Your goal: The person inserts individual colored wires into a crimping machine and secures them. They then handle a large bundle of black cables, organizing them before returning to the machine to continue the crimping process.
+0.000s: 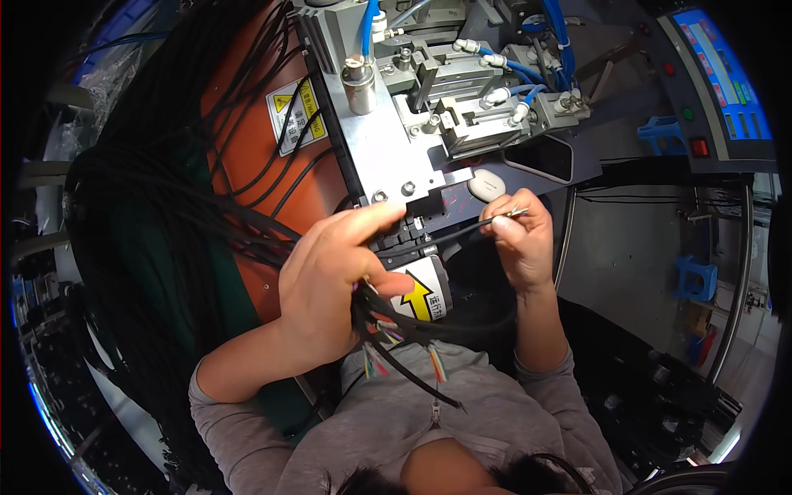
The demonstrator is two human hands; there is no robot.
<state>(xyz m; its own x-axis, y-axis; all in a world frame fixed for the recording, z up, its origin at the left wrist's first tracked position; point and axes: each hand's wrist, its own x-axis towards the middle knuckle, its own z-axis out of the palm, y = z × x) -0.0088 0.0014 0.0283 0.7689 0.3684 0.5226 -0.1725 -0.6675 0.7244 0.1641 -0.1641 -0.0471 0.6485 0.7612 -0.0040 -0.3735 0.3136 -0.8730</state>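
Note:
My right hand [526, 247] pinches the tip of a black cable [455, 236], where short thin bare wires stick out past the fingers. That cable runs left toward a small clamp fixture [412, 235] on the machine. My left hand [322, 276] holds a bundle of black cables [429, 330] in its curled lower fingers. Its index finger reaches toward the fixture, and the thumb stands apart from it. Several cable ends in the bundle hang over my lap with coloured inner wires [437, 361] showing. The palm hides part of the grip.
A metal machine [371, 140] with blue air hoses stands ahead. Many black cables [165, 198] drape over the orange panel [247, 124] at left. A phone [540, 157] and a small white oval case [487, 186] lie beside the machine. A screen panel [722, 82] stands at right.

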